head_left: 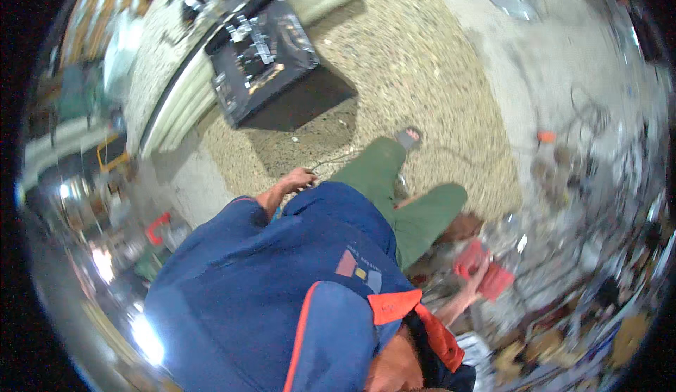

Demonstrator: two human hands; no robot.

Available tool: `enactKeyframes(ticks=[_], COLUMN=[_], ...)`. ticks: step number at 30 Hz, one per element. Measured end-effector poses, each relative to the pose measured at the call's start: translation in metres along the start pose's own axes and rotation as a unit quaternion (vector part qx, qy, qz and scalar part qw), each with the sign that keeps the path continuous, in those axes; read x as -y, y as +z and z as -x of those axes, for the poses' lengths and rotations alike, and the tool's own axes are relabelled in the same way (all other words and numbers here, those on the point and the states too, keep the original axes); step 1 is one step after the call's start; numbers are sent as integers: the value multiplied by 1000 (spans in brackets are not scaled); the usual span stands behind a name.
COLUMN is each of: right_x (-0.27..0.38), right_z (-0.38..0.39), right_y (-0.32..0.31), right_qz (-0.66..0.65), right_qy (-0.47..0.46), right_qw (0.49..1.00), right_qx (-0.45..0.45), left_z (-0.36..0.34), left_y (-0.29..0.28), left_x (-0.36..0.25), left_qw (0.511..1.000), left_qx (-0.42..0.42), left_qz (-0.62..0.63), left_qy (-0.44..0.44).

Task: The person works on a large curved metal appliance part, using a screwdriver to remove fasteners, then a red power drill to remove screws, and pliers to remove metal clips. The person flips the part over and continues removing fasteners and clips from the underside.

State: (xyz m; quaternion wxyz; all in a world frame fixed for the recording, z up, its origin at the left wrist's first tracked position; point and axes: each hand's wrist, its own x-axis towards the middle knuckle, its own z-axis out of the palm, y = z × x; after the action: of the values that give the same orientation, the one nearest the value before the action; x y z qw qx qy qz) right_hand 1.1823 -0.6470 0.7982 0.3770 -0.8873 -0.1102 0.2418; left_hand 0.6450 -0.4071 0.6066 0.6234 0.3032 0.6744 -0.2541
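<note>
My left hand (299, 178) hangs beside my left hip, its fingers loosely bent and a little apart, with nothing visible in them. A thin dark cable (338, 160) passes close to it. Out to the right, my right hand (480, 277) is closed on a red object (497, 282), blurred, whose kind I cannot make out. Red shows on both sides of the fingers. Farther ahead on the left stands a black box-shaped cabinet (296, 100), with metal fittings (257, 43) on its top.
A speckled tan mat (429, 61) lies under my feet and the cabinet. Pale ribbed panels (186, 110) run along its left. Blurred clutter (598, 251) crowds the right side, with an orange item (546, 137) and loose cables (584, 114) on the concrete floor.
</note>
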Motion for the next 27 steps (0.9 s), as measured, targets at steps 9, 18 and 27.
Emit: enactKeyframes(ticks=[9, 18, 27], right_x=[122, 202, 305], right_z=[-53, -106, -131], right_y=[9, 87, 279], right_qz=[58, 111, 196], right_qy=[-121, -170, -239], right_qw=[968, 893, 819], right_qx=[213, 402, 484], left_z=[25, 28, -85], left_y=[131, 165, -54], left_x=[-29, -22, -122], left_qw=[971, 904, 804], left_qx=[26, -13, -332], left_qz=[222, 425, 489], left_qy=[84, 37, 72])
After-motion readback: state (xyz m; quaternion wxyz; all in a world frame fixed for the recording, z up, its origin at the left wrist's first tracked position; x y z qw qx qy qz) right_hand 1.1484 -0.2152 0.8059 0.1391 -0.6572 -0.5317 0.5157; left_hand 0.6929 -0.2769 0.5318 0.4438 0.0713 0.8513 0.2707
